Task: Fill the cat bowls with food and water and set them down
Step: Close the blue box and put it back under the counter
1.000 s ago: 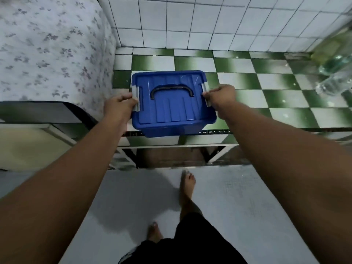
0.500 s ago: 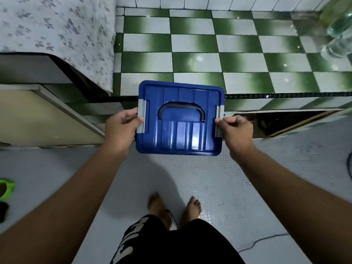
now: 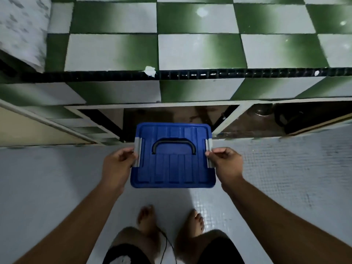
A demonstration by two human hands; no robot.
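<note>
Left hand [image 3: 116, 166] and right hand [image 3: 225, 164] grip the blue lidded box [image 3: 172, 168] by its grey side latches [image 3: 137, 152], fingers pinched on them, above the grey floor [image 3: 47, 187]. It is probably being set down to open: keep it level, lower both sides evenly, then unclip both latches together.

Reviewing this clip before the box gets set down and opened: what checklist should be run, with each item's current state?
1. Grip: left hand and right hand each hold a grey clasp of the blue box: ok.
2. Closure: lid seated, black handle folded flat: ok.
3. Box level: ok.
4. Clearance: bare feet nearer the person than the box: ok.
5. Landing spot: floor directly under the box is hidden: cannot tell.
6. Contents, opaque lid: cannot tell.
</note>
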